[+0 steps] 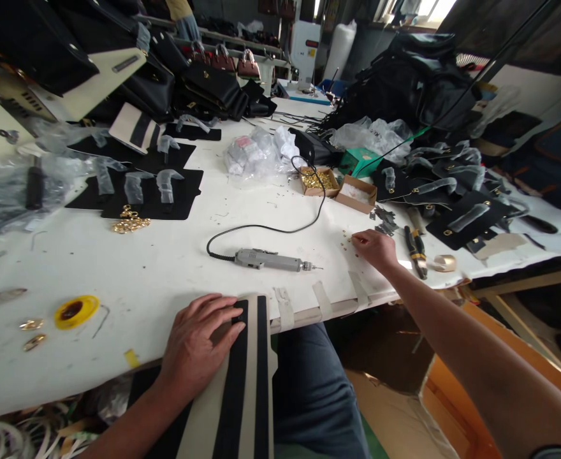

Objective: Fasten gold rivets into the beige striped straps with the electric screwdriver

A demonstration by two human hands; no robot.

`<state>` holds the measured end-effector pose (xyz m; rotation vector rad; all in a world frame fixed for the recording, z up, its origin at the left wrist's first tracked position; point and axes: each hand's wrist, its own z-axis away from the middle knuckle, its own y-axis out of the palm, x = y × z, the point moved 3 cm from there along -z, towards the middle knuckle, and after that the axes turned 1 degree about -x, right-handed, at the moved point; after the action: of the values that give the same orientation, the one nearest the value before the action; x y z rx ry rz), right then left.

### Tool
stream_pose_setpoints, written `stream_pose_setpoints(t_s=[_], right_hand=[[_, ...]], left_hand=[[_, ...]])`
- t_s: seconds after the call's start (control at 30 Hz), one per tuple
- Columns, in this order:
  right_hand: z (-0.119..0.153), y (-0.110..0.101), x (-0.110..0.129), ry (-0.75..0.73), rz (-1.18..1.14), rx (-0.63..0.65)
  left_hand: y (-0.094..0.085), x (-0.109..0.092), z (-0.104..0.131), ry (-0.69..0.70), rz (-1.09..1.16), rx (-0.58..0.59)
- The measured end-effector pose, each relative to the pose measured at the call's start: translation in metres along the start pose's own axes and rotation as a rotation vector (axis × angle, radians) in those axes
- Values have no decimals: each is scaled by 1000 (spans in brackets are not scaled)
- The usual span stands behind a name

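Observation:
A striped black and cream panel (249, 370) lies over the table's front edge and my lap. My left hand (199, 344) rests on its upper end, fingers spread flat. To the right, my right hand (373, 247) is at the table top with fingers pinched together beside a few tiny gold pieces (345, 237); what they hold, if anything, is too small to make out. Between the hands and farther back lies a grey electric screwdriver (275, 260), its tip pointing right and its black cord curling away behind it.
Black-and-yellow pliers (415, 252) lie right of my right hand. Behind it stand small boxes of gold parts (319, 181) and pale parts (356, 193). Black panels (153, 194), a yellow tape roll (76, 312) and gold clasps (130, 221) are on the left. Bags are piled behind.

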<state>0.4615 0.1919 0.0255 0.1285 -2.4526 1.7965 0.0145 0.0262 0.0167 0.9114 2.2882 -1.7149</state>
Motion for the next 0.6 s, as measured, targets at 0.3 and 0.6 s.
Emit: stream_pose_setpoints(t_s=[0.3,0.6], right_hand=[[-9,-1,-1,-44,58,105],[-17,-11,7,-83,80,276]], left_hand=[[-1,-1,0,9,-7,-6],[-1,-2,-1,6,9,-8]])
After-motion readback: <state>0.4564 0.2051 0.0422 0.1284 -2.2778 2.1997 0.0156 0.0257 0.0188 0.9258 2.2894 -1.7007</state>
